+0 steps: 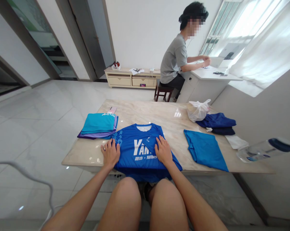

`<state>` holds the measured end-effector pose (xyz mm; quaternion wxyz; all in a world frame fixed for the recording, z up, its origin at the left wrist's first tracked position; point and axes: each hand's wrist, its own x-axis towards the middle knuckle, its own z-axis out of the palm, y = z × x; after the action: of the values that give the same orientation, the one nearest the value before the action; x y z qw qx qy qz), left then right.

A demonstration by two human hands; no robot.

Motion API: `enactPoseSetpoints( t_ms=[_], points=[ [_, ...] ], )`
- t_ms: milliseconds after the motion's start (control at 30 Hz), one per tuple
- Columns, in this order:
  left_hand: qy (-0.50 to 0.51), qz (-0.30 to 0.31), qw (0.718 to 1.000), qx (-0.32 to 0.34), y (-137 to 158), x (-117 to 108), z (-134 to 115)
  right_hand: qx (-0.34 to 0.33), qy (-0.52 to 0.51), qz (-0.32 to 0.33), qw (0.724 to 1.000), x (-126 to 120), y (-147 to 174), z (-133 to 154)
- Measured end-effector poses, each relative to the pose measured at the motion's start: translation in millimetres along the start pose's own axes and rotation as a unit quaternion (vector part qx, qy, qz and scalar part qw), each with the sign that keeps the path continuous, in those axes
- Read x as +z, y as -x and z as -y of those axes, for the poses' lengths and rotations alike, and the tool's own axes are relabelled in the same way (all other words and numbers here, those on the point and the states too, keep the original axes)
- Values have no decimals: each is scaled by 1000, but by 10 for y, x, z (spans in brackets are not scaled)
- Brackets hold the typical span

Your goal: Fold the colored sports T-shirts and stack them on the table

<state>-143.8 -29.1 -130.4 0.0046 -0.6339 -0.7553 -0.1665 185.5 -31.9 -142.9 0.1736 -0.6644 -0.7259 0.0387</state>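
A blue T-shirt (128, 162) with white lettering lies spread on the marble-look table (145, 110), its collar away from me and its lower part hanging over the front edge. My left hand (111, 154) rests with fingers apart on the shirt's left side, near the sleeve. On the right side of the chest, my right hand (163, 151) lies flat with its fingers spread, covering part of the lettering. Neither hand grips the cloth. To the left sits a stack of folded clothes (98, 123), turquoise on top of purple. A folded teal-blue garment (205, 149) lies on the right.
Toward the right end stand a white plastic bag (198, 110), dark blue clothes (217, 120), white paper (236, 141) and a clear bottle (265, 149). A phone (112, 110) lies behind the stack. Beyond the table, a person (175, 57) sits on a stool at a white desk (207, 74).
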Motion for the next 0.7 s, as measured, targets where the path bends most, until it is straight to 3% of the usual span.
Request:
enactPoseSetpoints(
  t_ms=[133,233,300,400,467,600,700],
  points=[
    [3,-3,1000,21,-22,-40,-19,4,-13,-5,1000,-15,-4,17],
    [14,-2,999,38,22,-155,-169,5,-22,-9,1000,-6,-11,8],
    [26,5,994,110,106,-288,-339,3,-24,-13,1000,1,-14,1],
    [64,45,952,294,251,-475,-586,3,-24,-15,1000,0,-14,-1],
    [94,62,934,340,289,-497,-673,2,-20,-7,1000,-9,-15,2],
    [110,111,946,283,178,-199,-625,5,-11,2,1000,-15,-21,-3],
    [74,142,948,277,103,100,-509,0,-4,3,1000,12,-20,-22]
  ],
)
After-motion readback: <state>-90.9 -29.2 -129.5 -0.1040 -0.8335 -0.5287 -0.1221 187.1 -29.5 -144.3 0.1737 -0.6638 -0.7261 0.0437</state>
